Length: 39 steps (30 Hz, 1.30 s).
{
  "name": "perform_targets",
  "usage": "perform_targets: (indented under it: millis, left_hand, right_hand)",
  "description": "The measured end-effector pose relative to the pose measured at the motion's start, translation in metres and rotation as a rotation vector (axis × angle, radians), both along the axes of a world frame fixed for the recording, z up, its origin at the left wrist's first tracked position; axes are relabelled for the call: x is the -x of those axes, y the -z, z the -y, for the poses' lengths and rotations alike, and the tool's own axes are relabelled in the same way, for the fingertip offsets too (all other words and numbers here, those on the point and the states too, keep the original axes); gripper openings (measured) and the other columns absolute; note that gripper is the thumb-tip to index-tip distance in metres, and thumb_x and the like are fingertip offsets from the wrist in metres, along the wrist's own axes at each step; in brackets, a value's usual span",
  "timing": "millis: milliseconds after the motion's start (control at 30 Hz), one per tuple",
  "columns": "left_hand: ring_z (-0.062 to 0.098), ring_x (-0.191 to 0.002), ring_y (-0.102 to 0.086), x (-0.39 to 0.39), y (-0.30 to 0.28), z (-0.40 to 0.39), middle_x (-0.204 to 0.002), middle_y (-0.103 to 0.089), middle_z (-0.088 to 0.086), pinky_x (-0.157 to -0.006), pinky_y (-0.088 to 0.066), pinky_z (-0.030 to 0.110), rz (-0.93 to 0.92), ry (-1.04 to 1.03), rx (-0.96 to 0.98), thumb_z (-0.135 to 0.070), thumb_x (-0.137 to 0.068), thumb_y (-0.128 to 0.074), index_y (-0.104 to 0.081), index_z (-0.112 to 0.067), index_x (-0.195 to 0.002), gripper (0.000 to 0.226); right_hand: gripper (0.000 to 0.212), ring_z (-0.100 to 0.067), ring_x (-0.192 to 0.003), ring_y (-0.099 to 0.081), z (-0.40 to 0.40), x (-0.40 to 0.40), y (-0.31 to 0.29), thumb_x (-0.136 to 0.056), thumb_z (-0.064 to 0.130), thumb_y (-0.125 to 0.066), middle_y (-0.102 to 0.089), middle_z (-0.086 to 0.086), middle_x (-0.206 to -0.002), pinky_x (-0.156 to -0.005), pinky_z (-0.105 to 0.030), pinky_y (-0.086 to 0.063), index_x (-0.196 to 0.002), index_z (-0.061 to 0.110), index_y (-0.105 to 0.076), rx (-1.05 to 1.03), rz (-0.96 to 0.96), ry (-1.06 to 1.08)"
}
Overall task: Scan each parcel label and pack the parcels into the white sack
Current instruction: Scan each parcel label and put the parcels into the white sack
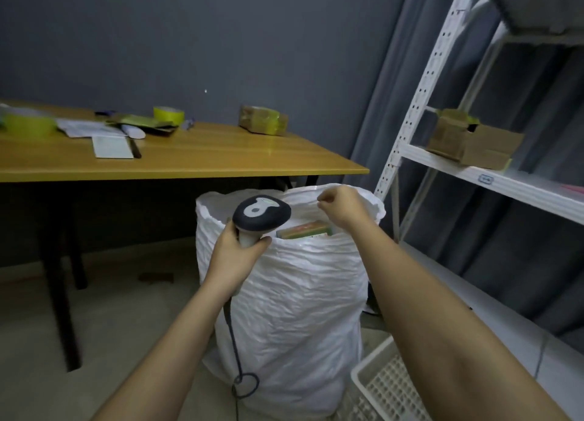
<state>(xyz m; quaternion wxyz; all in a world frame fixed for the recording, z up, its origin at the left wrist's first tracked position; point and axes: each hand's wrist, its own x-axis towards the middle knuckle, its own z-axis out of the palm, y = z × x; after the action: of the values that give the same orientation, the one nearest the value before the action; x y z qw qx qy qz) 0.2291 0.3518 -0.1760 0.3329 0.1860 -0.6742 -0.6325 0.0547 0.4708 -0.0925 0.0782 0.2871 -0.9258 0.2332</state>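
Scanner and sack rim in hand
The left grip [235, 256] holds the scanner [261, 213] over the white sack [284, 294]; the right grip [339, 207] pinches its far rim; a parcel [303, 230] lies inside, between both grips.

No text, brand or number can be read anywhere. The white sheets [112, 146] on the left of the worktop [221, 155] carry print too blurred to make out. A small blue-edged tag [486, 179] on the front rim of the shelf [518, 186] at the right is too small to read. The scanner [261, 212] head shows only a pale mark, no letters.
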Motion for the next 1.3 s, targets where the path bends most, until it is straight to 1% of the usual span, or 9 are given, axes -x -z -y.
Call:
perform_targets:
  millis: [200, 300, 367, 533, 733, 933, 1033, 1233, 1300]
  left_hand:
    - [0.022, -0.097, -0.061, 0.009, -0.008, -0.034, -0.108, -0.064, 0.003, -0.076, -0.048, 0.031, -0.015, 0.073, -0.007, -0.015, -0.08, -0.074, -0.053, -0.019, -0.122, 0.046]
    - [0.022, -0.099, -0.06, 0.017, -0.02, -0.071, -0.11, -0.063, 0.002, -0.085, -0.051, 0.039, -0.019, 0.135, 0.017, -0.016, -0.08, -0.074, -0.053, -0.018, -0.122, 0.048]
    - [0.024, -0.098, -0.061, 0.023, -0.029, -0.103, -0.107, -0.063, 0.003, -0.082, -0.05, 0.036, -0.028, 0.192, 0.045, -0.015, -0.08, -0.074, -0.054, -0.016, -0.119, 0.044]
    - [0.024, -0.097, -0.06, 0.035, -0.043, -0.202, -0.107, -0.062, 0.005, -0.081, -0.05, 0.035, -0.062, 0.401, 0.085, -0.011, -0.08, -0.072, -0.054, -0.015, -0.119, 0.043]
    - [0.023, -0.097, -0.06, 0.046, -0.032, -0.33, -0.106, -0.063, 0.001, -0.083, -0.05, 0.037, -0.035, 0.641, 0.139, -0.017, -0.08, -0.073, -0.053, -0.021, -0.114, 0.039]
    - [0.02, -0.1, -0.059, 0.079, 0.017, -0.427, -0.111, -0.062, 0.002, -0.08, -0.047, 0.032, 0.073, 0.81, 0.133, -0.015, -0.081, -0.072, -0.052, -0.015, -0.123, 0.046]
    - [0.016, -0.094, -0.058, 0.113, 0.05, -0.463, -0.107, -0.062, 0.0, -0.068, -0.043, 0.021, 0.149, 0.856, 0.145, -0.015, -0.082, -0.072, -0.052, -0.018, -0.116, 0.039]
    - [0.015, -0.09, -0.059, 0.202, 0.148, -0.51, -0.099, -0.062, -0.002, -0.072, -0.046, 0.022, 0.309, 0.912, 0.17, -0.012, -0.082, -0.072, -0.054, -0.017, -0.117, 0.04]
    - [0.019, -0.091, -0.061, 0.23, 0.187, -0.521, -0.101, -0.064, 0.002, -0.075, -0.051, 0.029, 0.368, 0.938, 0.196, -0.015, -0.082, -0.072, -0.055, -0.016, -0.118, 0.04]
  right_hand:
    - [0.018, -0.01, -0.094, -0.065, -0.06, -0.018, 0.001, -0.092, 0.02, -0.061, -0.072, 0.007, -0.102, -0.085, -0.033, -0.054, -0.104, 0.02, -0.075, 0.291, -0.18, -0.06]
    - [0.017, -0.013, -0.092, -0.063, -0.115, -0.029, 0.012, -0.09, 0.02, -0.064, -0.07, 0.004, -0.101, -0.083, -0.036, -0.054, -0.104, 0.02, -0.074, 0.368, -0.195, 0.029]
    - [0.016, -0.013, -0.092, -0.062, -0.156, -0.036, 0.02, -0.089, 0.019, -0.065, -0.069, 0.004, -0.101, -0.085, -0.037, -0.053, -0.103, 0.02, -0.073, 0.382, -0.206, 0.094]
    - [0.015, -0.01, -0.096, -0.062, -0.272, -0.063, 0.034, -0.09, 0.018, -0.066, -0.068, 0.003, -0.106, -0.087, -0.031, -0.053, -0.104, 0.017, -0.073, 0.513, -0.115, 0.3]
    - [0.011, -0.009, -0.088, -0.063, -0.415, -0.104, 0.08, -0.091, 0.025, -0.067, -0.069, 0.004, -0.097, -0.074, -0.028, -0.053, -0.101, 0.021, -0.071, 0.676, -0.001, 0.599]
    - [0.009, -0.005, -0.089, -0.062, -0.521, -0.111, 0.157, -0.089, 0.019, -0.069, -0.067, 0.009, -0.094, -0.075, -0.019, -0.05, -0.097, 0.021, -0.07, 0.687, 0.098, 0.819]
    - [0.007, -0.007, -0.088, -0.061, -0.56, -0.088, 0.206, -0.089, 0.016, -0.069, -0.066, 0.008, -0.09, -0.071, -0.014, -0.045, -0.095, 0.02, -0.069, 0.681, 0.188, 0.905]
    - [0.015, -0.024, -0.091, -0.063, -0.628, -0.024, 0.347, -0.091, 0.015, -0.065, -0.069, -0.009, -0.1, -0.075, -0.034, -0.051, -0.103, 0.009, -0.071, 0.535, 0.414, 1.193]
    - [0.02, -0.029, -0.089, -0.063, -0.649, -0.011, 0.397, -0.091, 0.018, -0.064, -0.069, -0.013, -0.1, -0.074, -0.034, -0.05, -0.109, 0.009, -0.069, 0.444, 0.509, 1.313]
